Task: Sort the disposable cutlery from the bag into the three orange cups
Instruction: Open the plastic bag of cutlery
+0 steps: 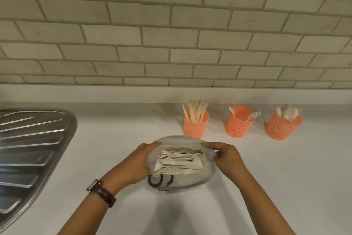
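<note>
A translucent plastic bag (182, 180) lies on the white counter, its mouth spread wide, with several cream disposable cutlery pieces (179, 161) inside. My left hand (133, 164) grips the bag's left edge and my right hand (226, 158) grips its right edge. Behind the bag stand three orange perforated cups. The left cup (195, 126) holds several knives, the middle cup (238, 125) holds two forks, and the right cup (282, 127) holds several spoons.
A steel sink drainboard (28, 145) takes up the left side of the counter (285, 177). A grey tiled wall (171, 35) rises behind the cups. A brown-strapped watch (101, 192) is on my left wrist.
</note>
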